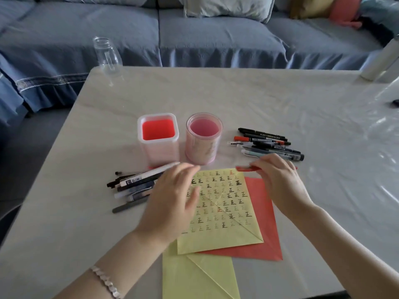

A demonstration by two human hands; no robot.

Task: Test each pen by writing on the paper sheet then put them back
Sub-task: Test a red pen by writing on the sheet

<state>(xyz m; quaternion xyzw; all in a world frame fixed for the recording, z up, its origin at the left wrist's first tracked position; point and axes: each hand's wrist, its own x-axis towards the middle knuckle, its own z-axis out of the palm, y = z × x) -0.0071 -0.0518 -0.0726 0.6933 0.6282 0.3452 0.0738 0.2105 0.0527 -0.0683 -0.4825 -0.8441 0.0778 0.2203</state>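
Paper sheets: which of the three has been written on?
The upper yellow sheet, filled with rows of handwritten characters. The red sheet under it and the lower yellow sheet show no marks.

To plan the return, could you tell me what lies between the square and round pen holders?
Only bare table, shown in the head view.

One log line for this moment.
right hand: pinches red pen near yellow sheet | left hand: open over sheet, blurred | square holder, round holder: no pens
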